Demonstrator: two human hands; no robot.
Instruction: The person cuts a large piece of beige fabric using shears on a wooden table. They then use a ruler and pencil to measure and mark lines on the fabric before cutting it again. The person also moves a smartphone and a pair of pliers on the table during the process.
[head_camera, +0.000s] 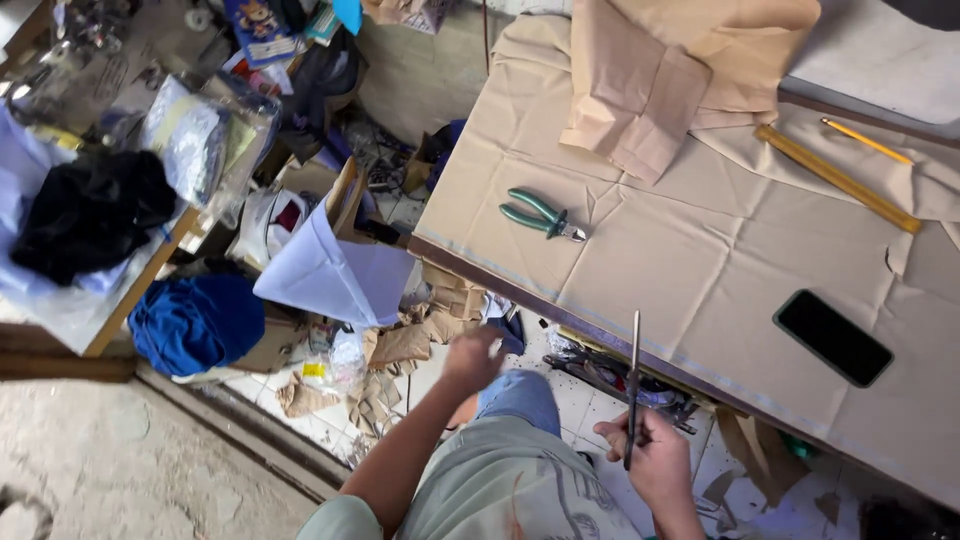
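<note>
Counter (640, 300): long work surface at frame right, draped in tan cloth (700, 230); its dark front edge runs on a diagonal just above both hands.
Folded cloth pile (650, 80): same tan fabric, heaped at the far end of the counter, well apart from the hands.
Floor (130, 470): littered with tan offcuts (395, 350) beneath the left hand; blue bundle (195, 320) and pale sheet (330, 275) further left.
Wooden ruler (838, 178): lies flat on the cloth, far right; yellow pencil (866, 140) just beyond it.
Phone (832, 337): dark screen up, on the cloth to the right of the right hand, apart from it.
Pliers (540, 215): green handles, lying closed on the cloth, well apart from either hand.
Right hand (650, 455): fingers (625, 435) clenched round the lower end of the scissors, below the counter edge.
Scissors (633, 385): seen edge-on as 1 thin dark metal strip, pointing up so the tip crosses the counter edge. Judged rigid, fairly light, sharp at the upper end; the lower handle end is the safe hold, and that is where the fingers sit. Whether the blades are shut cannot be told.
Left hand (473, 360): motion-blurred, raised over the floor scraps, nothing seen in it; finger posture unreadable.
</note>
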